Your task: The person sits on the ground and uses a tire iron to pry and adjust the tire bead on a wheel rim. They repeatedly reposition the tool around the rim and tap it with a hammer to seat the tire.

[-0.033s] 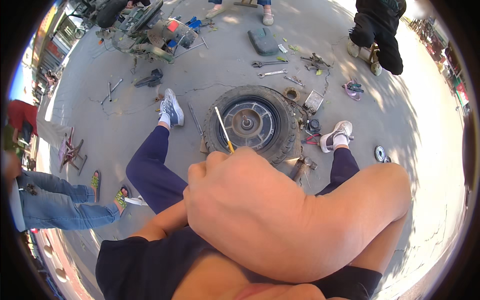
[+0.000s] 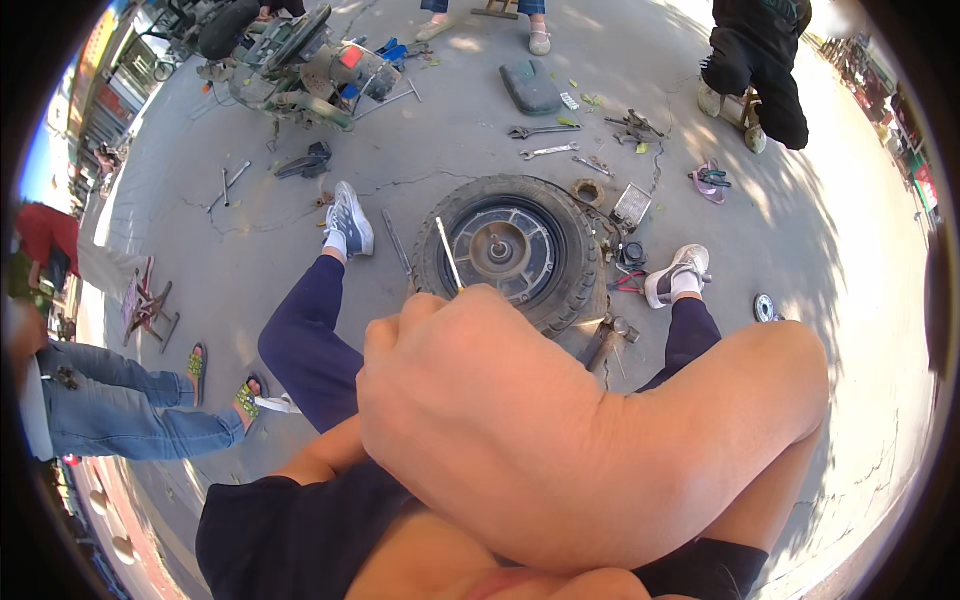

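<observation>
My right hand (image 2: 470,390) fills the lower middle, raised close to the camera, its fingers curled around a thin white stick (image 2: 448,250). My left forearm (image 2: 330,450) comes from the lower left, with its hand hidden behind my right hand. Beyond them a tyre (image 2: 565,285) on a dark wheel hub lies flat between my shoes. Around it lie a long metal bar (image 2: 394,240), wrenches (image 2: 548,150), a metal ring (image 2: 587,193), a metal box (image 2: 632,203), red-handled pliers (image 2: 622,283) and a hammer (image 2: 614,335).
A dismantled scooter (image 2: 290,90) stands at the upper left. A green-grey pad (image 2: 530,88) lies beyond the tyre. A person in jeans (image 2: 130,405) stands at my left, near a folding stool (image 2: 140,298). Another person (image 2: 750,70) sits upper right, and a person's legs (image 2: 535,30) show at the top.
My right hand has shifted slightly up and to the left with the stick, covering its yellow end. The ground and tyre appear slightly shifted in the view.
</observation>
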`<move>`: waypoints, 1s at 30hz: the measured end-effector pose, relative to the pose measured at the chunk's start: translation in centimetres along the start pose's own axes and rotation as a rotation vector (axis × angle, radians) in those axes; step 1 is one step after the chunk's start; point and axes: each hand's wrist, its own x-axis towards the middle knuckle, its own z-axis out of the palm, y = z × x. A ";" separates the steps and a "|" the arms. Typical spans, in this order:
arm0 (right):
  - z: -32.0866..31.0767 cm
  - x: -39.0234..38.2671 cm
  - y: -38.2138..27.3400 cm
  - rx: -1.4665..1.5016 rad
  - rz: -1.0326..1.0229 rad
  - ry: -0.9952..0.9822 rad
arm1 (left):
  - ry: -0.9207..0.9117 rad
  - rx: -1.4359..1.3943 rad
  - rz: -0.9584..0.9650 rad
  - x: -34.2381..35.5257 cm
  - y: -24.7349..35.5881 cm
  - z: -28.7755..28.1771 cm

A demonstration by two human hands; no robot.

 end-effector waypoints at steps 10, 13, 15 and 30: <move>-0.5 1.4 -1.1 -0.092 -0.112 0.068 | 0.044 -0.093 -0.242 -6.3 -1.6 -1.4; -0.3 1.6 0.8 -0.019 -0.147 0.135 | 0.055 -0.121 -0.388 -8.0 -2.8 -1.9; 0.3 1.4 2.7 0.044 -0.102 0.164 | 0.083 -0.247 -0.544 -9.0 -3.5 -2.1; 28.2 -8.3 19.8 0.395 0.780 -0.407 | 0.643 -1.003 -0.831 -11.5 -6.2 -4.4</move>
